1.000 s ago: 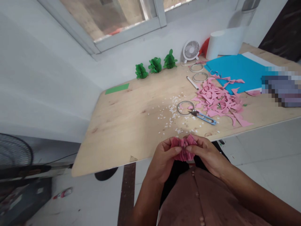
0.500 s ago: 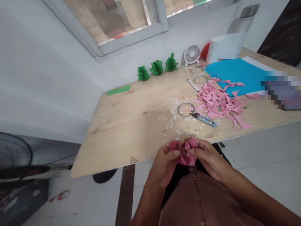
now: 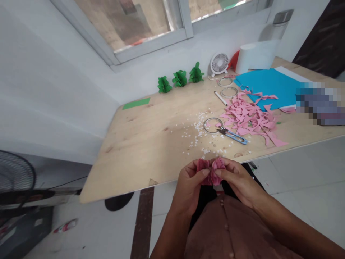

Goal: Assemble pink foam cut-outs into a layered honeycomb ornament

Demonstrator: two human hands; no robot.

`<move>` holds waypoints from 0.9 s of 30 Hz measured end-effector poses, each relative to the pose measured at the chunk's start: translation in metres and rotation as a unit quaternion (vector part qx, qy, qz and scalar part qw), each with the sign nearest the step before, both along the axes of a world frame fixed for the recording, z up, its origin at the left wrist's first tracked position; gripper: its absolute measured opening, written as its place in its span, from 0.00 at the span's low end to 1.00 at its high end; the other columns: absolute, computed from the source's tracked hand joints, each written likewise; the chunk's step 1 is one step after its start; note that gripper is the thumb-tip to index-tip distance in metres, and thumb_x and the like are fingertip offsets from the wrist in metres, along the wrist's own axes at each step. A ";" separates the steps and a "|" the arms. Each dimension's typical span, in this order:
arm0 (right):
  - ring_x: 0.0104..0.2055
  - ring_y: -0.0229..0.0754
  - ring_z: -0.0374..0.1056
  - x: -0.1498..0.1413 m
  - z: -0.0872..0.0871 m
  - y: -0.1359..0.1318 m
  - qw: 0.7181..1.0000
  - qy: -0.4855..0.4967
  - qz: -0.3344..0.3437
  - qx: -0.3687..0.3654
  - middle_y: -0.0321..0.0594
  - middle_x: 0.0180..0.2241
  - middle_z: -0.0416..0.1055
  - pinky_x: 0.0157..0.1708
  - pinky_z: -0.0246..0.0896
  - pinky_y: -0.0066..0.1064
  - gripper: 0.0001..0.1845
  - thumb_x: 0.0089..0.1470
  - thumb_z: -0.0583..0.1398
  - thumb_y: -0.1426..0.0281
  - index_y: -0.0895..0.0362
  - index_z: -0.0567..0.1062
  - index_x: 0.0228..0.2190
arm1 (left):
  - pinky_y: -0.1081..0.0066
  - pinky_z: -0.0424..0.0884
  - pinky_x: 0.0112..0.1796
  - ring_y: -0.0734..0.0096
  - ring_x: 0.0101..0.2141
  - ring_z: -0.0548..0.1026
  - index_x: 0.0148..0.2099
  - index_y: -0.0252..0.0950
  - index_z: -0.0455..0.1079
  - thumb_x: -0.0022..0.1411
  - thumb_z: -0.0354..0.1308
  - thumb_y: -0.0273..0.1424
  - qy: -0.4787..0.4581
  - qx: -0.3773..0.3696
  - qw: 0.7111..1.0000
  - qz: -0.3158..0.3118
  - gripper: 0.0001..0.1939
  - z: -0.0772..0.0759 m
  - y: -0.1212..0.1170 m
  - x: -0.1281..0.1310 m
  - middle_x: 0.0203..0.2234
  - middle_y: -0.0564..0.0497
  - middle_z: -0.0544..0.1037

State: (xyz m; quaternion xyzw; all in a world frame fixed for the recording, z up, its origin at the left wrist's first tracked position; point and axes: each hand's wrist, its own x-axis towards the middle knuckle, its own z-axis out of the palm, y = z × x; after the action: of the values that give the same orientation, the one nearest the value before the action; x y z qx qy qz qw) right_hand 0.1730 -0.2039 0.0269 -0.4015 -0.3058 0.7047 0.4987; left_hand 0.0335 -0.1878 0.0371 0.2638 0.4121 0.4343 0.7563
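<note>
My left hand [image 3: 190,181] and my right hand [image 3: 237,180] both pinch a pink folded paper piece [image 3: 210,169], a fanned stack of layers, just in front of the near edge of the wooden table [image 3: 151,133]. Thumbs press on its front and the fingers curl behind it. The piece is held above my lap, close to my brown buttoned shirt.
On the table lie pink paper scraps [image 3: 249,117], blue-handled snips [image 3: 233,135], a metal ring [image 3: 212,125], two more rings [image 3: 229,91], a white pen [image 3: 220,98], blue paper [image 3: 269,84], white crumbs, a green slip [image 3: 136,103], three green paper trees [image 3: 179,78], and a small white fan [image 3: 219,63]. A floor fan [image 3: 14,176] stands at left.
My hands have squeezed the pink piece tighter, so its fanned layers look more bunched. The view has shifted slightly.
</note>
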 end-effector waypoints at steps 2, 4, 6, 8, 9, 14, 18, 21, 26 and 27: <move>0.27 0.37 0.59 0.001 -0.001 -0.001 1.000 -0.003 0.000 0.004 0.33 0.24 0.65 0.30 0.54 0.28 0.08 0.47 0.65 0.66 0.57 0.72 0.26 | 0.73 0.68 0.36 0.74 0.29 0.73 0.32 0.32 0.74 0.47 0.67 0.28 -0.001 0.001 1.000 -0.003 0.08 0.002 -0.001 0.000 0.27 0.51 0.77; 0.27 0.36 0.59 0.002 -0.003 -0.001 1.000 0.001 0.003 0.008 0.33 0.23 0.65 0.30 0.54 0.28 0.07 0.48 0.64 0.67 0.57 0.72 0.25 | 0.73 0.68 0.36 0.74 0.30 0.73 0.33 0.32 0.74 0.48 0.67 0.28 -0.006 -0.002 1.000 -0.011 0.08 0.004 -0.001 0.000 0.28 0.51 0.77; 0.25 0.36 0.58 0.003 -0.004 -0.002 1.000 0.012 0.008 0.010 0.32 0.22 0.64 0.31 0.55 0.28 0.06 0.49 0.64 0.68 0.56 0.72 0.25 | 0.73 0.68 0.37 0.73 0.31 0.74 0.34 0.32 0.75 0.48 0.67 0.28 -0.015 -0.007 1.000 -0.020 0.09 0.006 -0.001 0.000 0.30 0.50 0.78; 0.24 0.35 0.57 0.005 -0.005 -0.002 1.000 0.027 0.012 0.008 0.31 0.21 0.64 0.33 0.56 0.29 0.06 0.49 0.63 0.69 0.56 0.72 0.24 | 0.73 0.69 0.38 0.72 0.32 0.74 0.36 0.32 0.75 0.48 0.66 0.28 -0.025 -0.008 0.999 -0.025 0.10 0.006 0.000 0.000 0.32 0.49 0.79; 0.23 0.35 0.57 0.005 -0.005 -0.002 0.999 0.033 0.013 0.007 0.31 0.21 0.64 0.33 0.57 0.29 0.06 0.50 0.63 0.69 0.56 0.72 0.24 | 0.73 0.69 0.38 0.72 0.32 0.75 0.36 0.32 0.76 0.48 0.66 0.29 -0.030 -0.008 0.999 -0.028 0.10 0.006 0.000 -0.001 0.32 0.48 0.79; 0.23 0.34 0.59 0.005 -0.005 -0.001 0.998 0.060 0.012 0.010 0.31 0.21 0.64 0.32 0.58 0.28 0.07 0.50 0.63 0.70 0.56 0.72 0.23 | 0.73 0.69 0.39 0.73 0.32 0.75 0.36 0.31 0.76 0.49 0.66 0.30 -0.059 -0.010 0.998 -0.035 0.10 0.005 0.001 0.000 0.31 0.48 0.79; 0.25 0.34 0.60 0.005 -0.007 -0.001 0.998 0.063 0.014 0.013 0.32 0.22 0.65 0.32 0.57 0.26 0.04 0.50 0.63 0.71 0.56 0.73 0.25 | 0.73 0.69 0.39 0.72 0.32 0.75 0.35 0.31 0.76 0.48 0.67 0.29 -0.054 -0.014 0.998 -0.023 0.10 0.006 0.000 0.001 0.31 0.48 0.79; 0.28 0.35 0.60 0.006 -0.009 -0.001 0.998 0.055 0.016 0.011 0.33 0.24 0.66 0.31 0.56 0.26 0.02 0.50 0.63 0.71 0.56 0.75 0.28 | 0.72 0.69 0.40 0.71 0.34 0.75 0.36 0.32 0.76 0.48 0.67 0.28 -0.040 -0.015 0.999 -0.009 0.11 0.007 0.000 0.002 0.33 0.48 0.79; 0.27 0.35 0.59 0.005 -0.009 -0.001 0.999 0.024 0.007 0.025 0.32 0.24 0.65 0.29 0.54 0.26 0.04 0.50 0.63 0.70 0.57 0.73 0.27 | 0.72 0.69 0.39 0.71 0.33 0.75 0.35 0.32 0.75 0.47 0.67 0.27 -0.015 -0.013 1.000 0.005 0.10 0.004 -0.001 0.004 0.31 0.48 0.79; 0.27 0.35 0.58 0.004 -0.008 -0.001 0.999 0.018 0.003 0.028 0.32 0.24 0.65 0.29 0.54 0.26 0.05 0.50 0.63 0.70 0.57 0.73 0.26 | 0.72 0.69 0.39 0.71 0.33 0.75 0.35 0.32 0.75 0.47 0.67 0.27 -0.012 -0.011 1.000 0.006 0.10 0.004 -0.001 0.005 0.31 0.48 0.79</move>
State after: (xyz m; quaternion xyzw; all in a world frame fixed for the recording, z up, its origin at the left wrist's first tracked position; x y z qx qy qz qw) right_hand 0.1775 -0.2052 0.0185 -0.3736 -0.3174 0.7045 0.5132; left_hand 0.0381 -0.1886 0.0410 0.2472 0.4095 0.4375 0.7614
